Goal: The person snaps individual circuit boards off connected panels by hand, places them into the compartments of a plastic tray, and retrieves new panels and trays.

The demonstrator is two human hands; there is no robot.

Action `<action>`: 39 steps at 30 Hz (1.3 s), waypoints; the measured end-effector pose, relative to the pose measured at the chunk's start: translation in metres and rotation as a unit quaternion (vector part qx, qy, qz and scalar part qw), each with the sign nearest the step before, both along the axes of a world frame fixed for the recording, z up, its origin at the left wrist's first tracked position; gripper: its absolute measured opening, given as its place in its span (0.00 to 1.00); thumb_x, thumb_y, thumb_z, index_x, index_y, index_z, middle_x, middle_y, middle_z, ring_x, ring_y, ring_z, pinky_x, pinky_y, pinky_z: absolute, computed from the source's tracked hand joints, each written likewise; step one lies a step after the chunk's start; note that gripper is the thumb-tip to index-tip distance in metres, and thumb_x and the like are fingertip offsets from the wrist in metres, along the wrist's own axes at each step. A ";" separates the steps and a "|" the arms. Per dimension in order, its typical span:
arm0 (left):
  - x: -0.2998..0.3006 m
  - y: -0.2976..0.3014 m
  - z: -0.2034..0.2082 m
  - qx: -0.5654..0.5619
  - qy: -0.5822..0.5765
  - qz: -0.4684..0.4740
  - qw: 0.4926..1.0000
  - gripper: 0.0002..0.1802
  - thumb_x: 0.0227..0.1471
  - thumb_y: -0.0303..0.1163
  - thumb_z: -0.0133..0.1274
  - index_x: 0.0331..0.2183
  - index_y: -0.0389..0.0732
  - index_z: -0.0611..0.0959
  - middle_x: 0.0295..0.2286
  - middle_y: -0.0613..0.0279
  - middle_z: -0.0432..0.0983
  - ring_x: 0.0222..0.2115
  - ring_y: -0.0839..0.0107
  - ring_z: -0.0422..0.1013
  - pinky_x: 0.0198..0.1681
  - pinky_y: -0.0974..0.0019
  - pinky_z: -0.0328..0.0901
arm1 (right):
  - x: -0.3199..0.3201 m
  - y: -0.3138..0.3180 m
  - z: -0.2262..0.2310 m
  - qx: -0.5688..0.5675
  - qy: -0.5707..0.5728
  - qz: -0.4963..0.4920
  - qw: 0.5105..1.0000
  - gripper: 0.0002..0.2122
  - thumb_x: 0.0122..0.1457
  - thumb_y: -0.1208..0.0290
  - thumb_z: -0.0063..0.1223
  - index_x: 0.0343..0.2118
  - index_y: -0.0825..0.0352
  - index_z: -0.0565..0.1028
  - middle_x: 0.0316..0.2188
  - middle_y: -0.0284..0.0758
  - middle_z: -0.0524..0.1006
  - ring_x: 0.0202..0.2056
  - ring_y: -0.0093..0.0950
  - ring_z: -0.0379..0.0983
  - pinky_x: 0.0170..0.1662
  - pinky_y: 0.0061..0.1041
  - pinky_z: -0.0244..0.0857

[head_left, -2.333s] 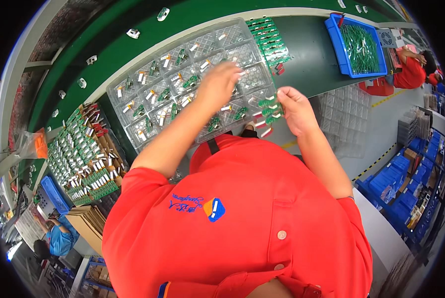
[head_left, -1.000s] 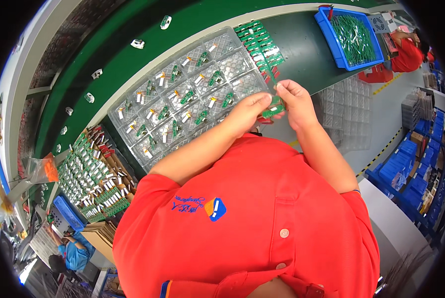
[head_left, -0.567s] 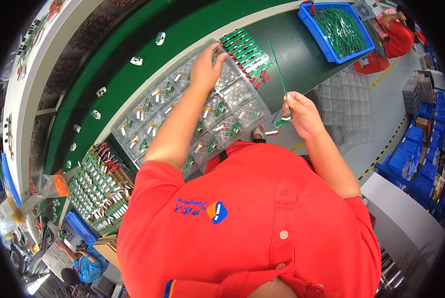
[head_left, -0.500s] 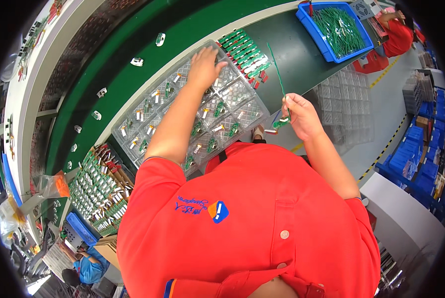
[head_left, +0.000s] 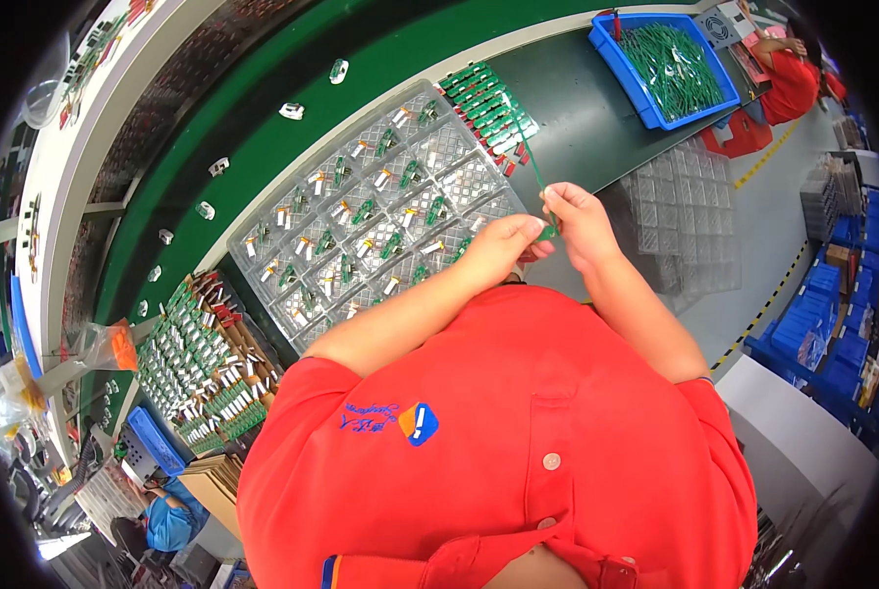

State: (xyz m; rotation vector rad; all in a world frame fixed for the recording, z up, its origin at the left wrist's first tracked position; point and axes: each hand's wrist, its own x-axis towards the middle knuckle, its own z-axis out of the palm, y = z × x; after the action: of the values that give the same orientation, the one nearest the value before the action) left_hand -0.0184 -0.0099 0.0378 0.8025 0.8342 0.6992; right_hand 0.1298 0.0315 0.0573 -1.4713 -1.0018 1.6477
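Observation:
My left hand and my right hand meet in front of my chest, just past the near right corner of a clear plastic tray. Between their fingertips is a small green circuit board, mostly covered by the fingers. A thin green twisted wire runs up and away from the right fingers. The right hand is closed in a pinch, and the left thumb and fingers close on the board from the other side. Many compartments of the clear tray hold small green boards with white and yellow parts; several near its right end hold none.
Beyond the tray lies a row of green boards. A blue bin of green wires stands farther right. Boards on cardboard fill the left. White parts sit on the green conveyor. Stacked clear trays stand right; a person in red is beyond.
My left hand has left the tray and come right to the circuit board beside my right hand. The wire now leans more to the left, and the tray's compartments are uncovered.

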 end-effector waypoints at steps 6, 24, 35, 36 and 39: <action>-0.026 -0.013 0.008 -0.177 -0.184 0.035 0.966 0.19 0.55 0.40 0.37 0.39 0.35 0.72 0.31 0.57 0.73 0.31 0.69 0.70 0.37 0.67 0.64 | -0.008 -0.003 0.004 -0.170 0.286 0.015 0.943 0.05 0.53 0.71 0.48 0.30 0.66 0.69 0.23 0.27 0.69 0.24 0.18 0.64 0.28 0.17 0.59; -0.067 0.086 -0.081 0.471 0.637 0.011 0.610 0.40 0.42 0.56 0.47 0.49 0.34 0.63 0.50 0.51 0.58 0.54 0.59 0.51 0.55 0.54 0.46 | 0.058 0.005 -0.009 -0.127 0.218 -0.048 0.967 0.05 0.53 0.69 0.49 0.29 0.64 0.70 0.22 0.25 0.67 0.23 0.17 0.62 0.27 0.16 0.57; -0.059 0.083 -0.073 0.475 0.626 0.034 0.617 0.29 0.45 0.44 0.50 0.45 0.35 0.68 0.48 0.52 0.62 0.50 0.55 0.57 0.52 0.56 0.50 | 0.167 0.127 0.020 0.019 0.100 -0.015 0.995 0.06 0.51 0.71 0.49 0.31 0.65 0.71 0.23 0.27 0.71 0.24 0.18 0.66 0.27 0.16 0.60; -0.059 0.083 -0.072 0.458 0.610 0.049 0.645 0.27 0.45 0.42 0.49 0.45 0.35 0.68 0.48 0.52 0.62 0.50 0.55 0.57 0.52 0.57 0.50 | 0.185 0.146 0.020 0.064 0.023 -0.010 0.998 0.07 0.51 0.70 0.50 0.31 0.66 0.71 0.23 0.27 0.71 0.24 0.17 0.66 0.27 0.16 0.59; -0.057 0.082 -0.068 0.417 0.598 0.090 0.678 0.24 0.46 0.38 0.49 0.44 0.35 0.69 0.47 0.52 0.63 0.50 0.55 0.57 0.52 0.58 0.51 | 0.241 0.208 0.005 0.225 -0.295 -0.008 0.928 0.10 0.49 0.70 0.51 0.33 0.68 0.73 0.22 0.29 0.73 0.23 0.18 0.67 0.27 0.17 0.60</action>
State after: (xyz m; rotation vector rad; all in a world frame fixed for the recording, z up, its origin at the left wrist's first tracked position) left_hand -0.0752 0.0716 -0.0297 2.1590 1.8379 0.6696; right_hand 0.3703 0.2397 0.0626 -1.6609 -1.5619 0.8652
